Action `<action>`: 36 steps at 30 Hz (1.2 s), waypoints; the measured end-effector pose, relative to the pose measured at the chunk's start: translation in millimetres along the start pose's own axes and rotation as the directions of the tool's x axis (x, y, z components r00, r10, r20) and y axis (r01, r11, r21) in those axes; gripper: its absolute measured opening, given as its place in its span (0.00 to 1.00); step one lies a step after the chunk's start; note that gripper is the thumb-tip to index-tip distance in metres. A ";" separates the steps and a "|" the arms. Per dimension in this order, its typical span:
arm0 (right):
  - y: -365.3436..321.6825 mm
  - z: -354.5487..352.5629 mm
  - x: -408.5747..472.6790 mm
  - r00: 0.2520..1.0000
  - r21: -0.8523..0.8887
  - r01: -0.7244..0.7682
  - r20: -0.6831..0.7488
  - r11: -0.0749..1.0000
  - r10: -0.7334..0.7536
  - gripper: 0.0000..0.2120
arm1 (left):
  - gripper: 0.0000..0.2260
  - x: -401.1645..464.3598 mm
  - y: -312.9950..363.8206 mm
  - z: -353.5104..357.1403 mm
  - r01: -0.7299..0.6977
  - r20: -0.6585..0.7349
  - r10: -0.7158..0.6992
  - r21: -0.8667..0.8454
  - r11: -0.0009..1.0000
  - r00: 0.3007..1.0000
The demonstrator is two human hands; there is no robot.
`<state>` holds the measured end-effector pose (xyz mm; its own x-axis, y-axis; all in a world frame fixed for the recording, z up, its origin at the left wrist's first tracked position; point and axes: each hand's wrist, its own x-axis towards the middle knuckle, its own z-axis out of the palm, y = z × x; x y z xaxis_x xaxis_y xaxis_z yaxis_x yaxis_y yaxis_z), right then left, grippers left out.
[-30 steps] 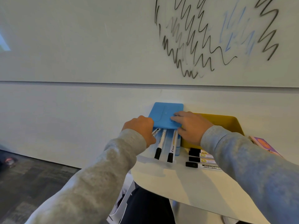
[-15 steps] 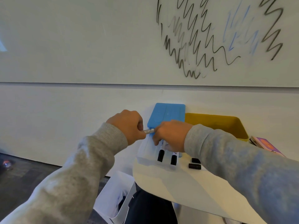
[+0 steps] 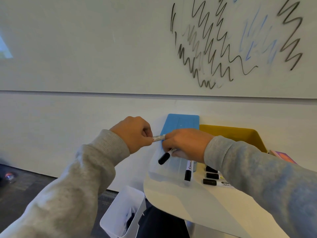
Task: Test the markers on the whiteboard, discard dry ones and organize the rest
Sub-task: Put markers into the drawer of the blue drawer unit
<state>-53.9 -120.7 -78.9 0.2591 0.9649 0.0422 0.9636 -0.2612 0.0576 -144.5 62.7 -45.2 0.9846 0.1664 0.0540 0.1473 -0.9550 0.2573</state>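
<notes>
Fingers of the left hand (image 3: 133,134) curl round one end of a white marker (image 3: 159,138), pinching the barrel so it points across to the right hand (image 3: 185,145). That right hand touches the marker's other end and also grips a second, black-capped marker (image 3: 165,157), which angles down to the left over a clear tray (image 3: 171,170). One more Pilot marker (image 3: 188,170) lies in this tray, cap toward the table's near edge. The tray sits at the left end of the white table (image 3: 197,203), its blue lid (image 3: 180,123) standing up against the wall. A yellow bin (image 3: 240,136) stands just beside the lid, at the back edge. Three capped markers (image 3: 211,176) lie side by side right of the tray. Above, the whiteboard (image 3: 85,48) carries black and blue squiggles (image 3: 223,45). A white bin (image 3: 123,215) sits below the table's left edge.
</notes>
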 end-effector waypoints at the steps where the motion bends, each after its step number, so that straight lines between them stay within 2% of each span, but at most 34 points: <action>1: -1.0 -3.8 -3.1 0.998 0.081 -0.022 -0.054 0.996 0.026 0.05 | 0.04 -1.3 -2.1 -6.1 -0.005 -0.024 0.005 -0.009 1.000 1.000; 5: -1.0 -24.2 -23.5 0.950 0.345 -0.035 -0.279 0.938 0.138 0.06 | 0.04 -6.2 -3.2 -21.6 -0.048 -0.138 0.034 -0.097 0.994 0.990; 9: 10.8 -36.6 -63.0 0.887 0.435 -0.086 -0.377 0.896 0.268 0.06 | 0.02 -10.2 15.3 -18.8 -0.130 -0.193 0.085 -0.238 0.962 0.978; 11: 21.5 -28.1 -87.5 0.879 0.446 -0.157 -0.343 0.881 0.331 0.06 | 0.02 -11.7 31.4 -10.2 -0.180 -0.198 0.128 -0.275 0.944 0.972; 13: 32.5 -8.1 -114.3 0.879 0.455 -0.264 -0.250 0.850 0.406 0.07 | 0.03 -12.3 52.1 4.5 -0.235 -0.187 0.185 -0.295 0.926 0.965; 17: 43.1 50.8 -152.8 0.904 0.296 -0.416 0.033 0.860 0.426 0.05 | 0.06 -15.3 93.1 41.0 -0.362 -0.104 0.347 -0.251 0.898 0.932; 20: 39.9 89.8 -161.9 0.876 0.192 -0.479 0.167 0.857 0.452 0.05 | 0.08 -16.0 117.3 65.0 -0.404 -0.054 0.403 -0.229 0.885 0.914; 25: 37.1 124.3 -159.5 0.865 0.145 -0.494 0.189 0.857 0.466 0.10 | 0.12 -12.4 141.0 91.4 -0.419 -0.030 0.424 -0.231 0.878 0.905; 28: 36.6 128.6 -159.8 0.861 0.170 -0.506 0.152 0.845 0.485 0.12 | 0.13 -11.9 142.2 95.8 -0.409 -0.026 0.414 -0.224 0.885 0.910; 33: 43.4 129.4 -170.0 0.825 0.135 -0.564 0.049 0.814 0.564 0.06 | 0.13 -8.6 133.7 93.0 -0.412 -0.113 0.397 -0.178 0.894 0.911; 36: 45.9 135.0 -170.8 0.810 0.132 -0.584 0.023 0.801 0.587 0.06 | 0.12 -6.5 133.1 92.1 -0.414 -0.132 0.398 -0.134 0.900 0.908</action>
<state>-45.0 -294.0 -218.1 0.7764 0.6286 0.0446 0.6292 -0.7694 -0.1101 -122.6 -88.1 -100.2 0.9400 -0.1968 0.2786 -0.2878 -0.8959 0.3383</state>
